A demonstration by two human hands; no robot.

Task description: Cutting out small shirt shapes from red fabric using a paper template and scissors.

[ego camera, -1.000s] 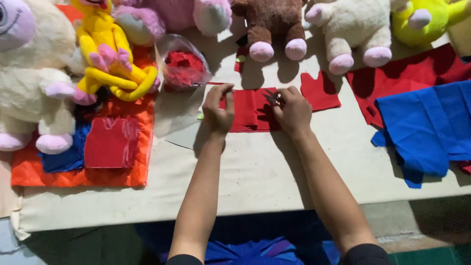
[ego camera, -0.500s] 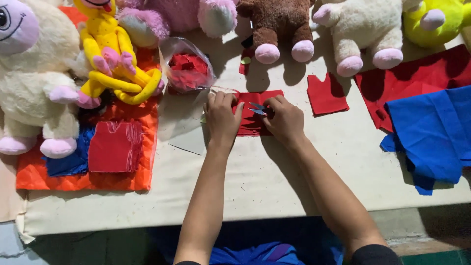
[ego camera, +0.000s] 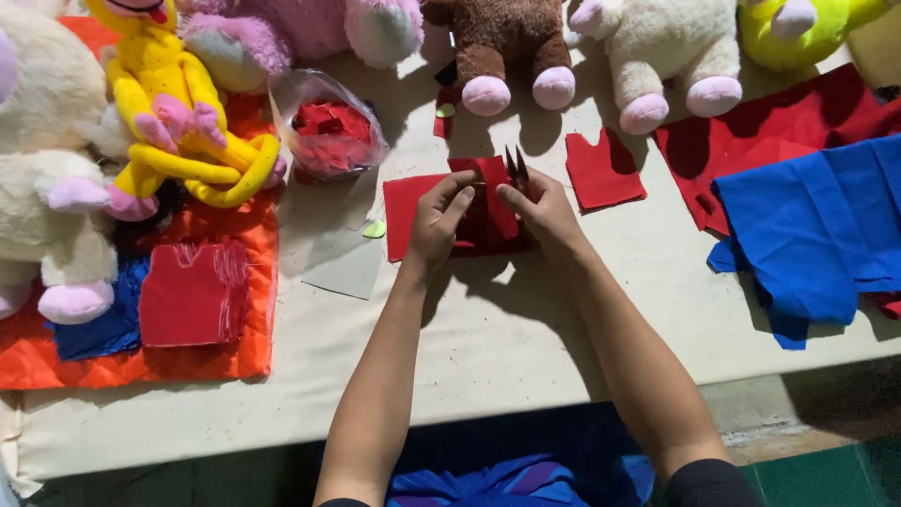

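My left hand (ego camera: 439, 219) pinches the top edge of a red felt piece (ego camera: 404, 211) that lies on the cream table cover (ego camera: 488, 338). My right hand (ego camera: 542, 214) grips small scissors (ego camera: 515, 164) whose open blades point away from me over the same felt. Both hands meet above the felt's middle, which they partly hide. A separate cut red felt shape (ego camera: 603, 171) lies just right of my right hand.
Plush toys line the far edge: a yellow one (ego camera: 164, 103), a brown one (ego camera: 502, 47), a white one (ego camera: 657, 52). A clear bag of red scraps (ego camera: 328, 131) sits left of the felt. Blue cloth (ego camera: 817, 225) and red cloth (ego camera: 751, 141) lie right; orange cloth (ego camera: 216, 357) lies left.
The red felt under my hands is now a smaller piece, with a cut shape left lying apart on the right. The scissors now point up and away.
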